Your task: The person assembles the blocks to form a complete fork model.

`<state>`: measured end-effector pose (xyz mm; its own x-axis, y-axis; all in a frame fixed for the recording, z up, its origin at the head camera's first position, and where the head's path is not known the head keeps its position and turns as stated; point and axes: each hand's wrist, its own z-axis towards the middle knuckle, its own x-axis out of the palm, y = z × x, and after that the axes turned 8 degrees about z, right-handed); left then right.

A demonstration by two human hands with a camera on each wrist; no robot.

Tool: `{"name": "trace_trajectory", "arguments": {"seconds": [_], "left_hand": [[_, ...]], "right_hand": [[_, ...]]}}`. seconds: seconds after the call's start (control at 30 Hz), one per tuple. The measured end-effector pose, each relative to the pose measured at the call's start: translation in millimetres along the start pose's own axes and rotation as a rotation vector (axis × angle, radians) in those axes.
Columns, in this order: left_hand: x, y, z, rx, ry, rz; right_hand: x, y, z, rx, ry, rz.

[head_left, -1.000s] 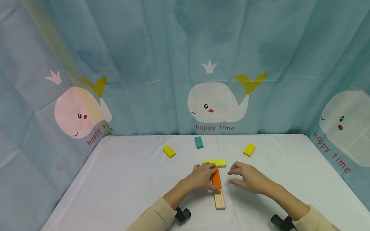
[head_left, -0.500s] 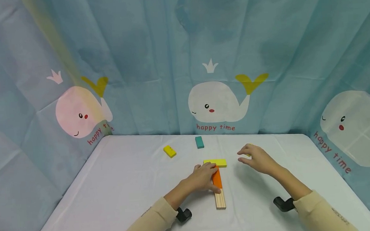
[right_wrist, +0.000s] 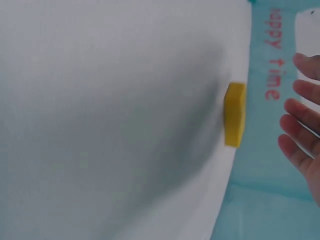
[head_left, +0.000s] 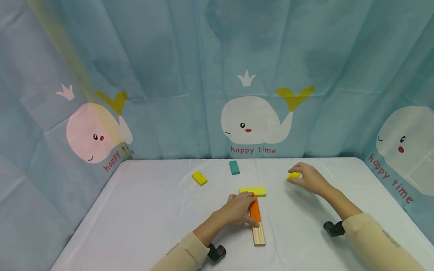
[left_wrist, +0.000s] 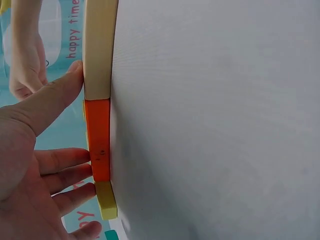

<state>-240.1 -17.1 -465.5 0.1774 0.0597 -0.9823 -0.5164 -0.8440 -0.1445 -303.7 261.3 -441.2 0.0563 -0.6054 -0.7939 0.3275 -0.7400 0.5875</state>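
Observation:
In the head view my left hand [head_left: 240, 209] rests over a row of blocks. Its fingers and thumb touch the row in the left wrist view without curling round it. The row has a plain wooden block [head_left: 259, 236] nearest me, an orange block [head_left: 254, 211] beyond it, and a yellow block [head_left: 258, 192] set crosswise at the far end. Over on the right, my right hand [head_left: 310, 180] hovers at a small yellow block [head_left: 293, 175]. The right wrist view shows its loosely bent fingers apart from this yellow block [right_wrist: 234, 115].
Toward the back of the white table [head_left: 151, 224] lie another yellow block [head_left: 199, 178] and a teal block [head_left: 234, 167]. A blue whale-print curtain [head_left: 159, 72] hangs behind the table and along both sides.
My right hand has gone from beside the block row to the yellow block at the back right. The left hand has stayed in place on the row.

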Motion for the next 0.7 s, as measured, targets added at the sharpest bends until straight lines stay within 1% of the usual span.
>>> {"name": "trace_trajectory", "arguments": {"seconds": [0.2, 0.37, 0.5, 0.7], "left_hand": [[-2.5, -0.4, -1.2, -0.004, -0.005, 0.0], [-1.4, -0.2, -1.2, -0.015, -0.001, 0.002], [0.0, -0.5, -0.8, -0.019, 0.002, 0.0], [0.9, -0.7, -0.4, -0.015, -0.002, 0.008]], "right_hand": [[-1.1, -18.1, 7.9, 0.021, 0.002, -0.008], [1.2, -31.0, 12.5, 0.058, 0.032, 0.007], [2.3, -38.3, 15.3, 0.091, 0.05, 0.005], [5.1, -44.5, 19.5, 0.106, 0.066, -0.001]]}}
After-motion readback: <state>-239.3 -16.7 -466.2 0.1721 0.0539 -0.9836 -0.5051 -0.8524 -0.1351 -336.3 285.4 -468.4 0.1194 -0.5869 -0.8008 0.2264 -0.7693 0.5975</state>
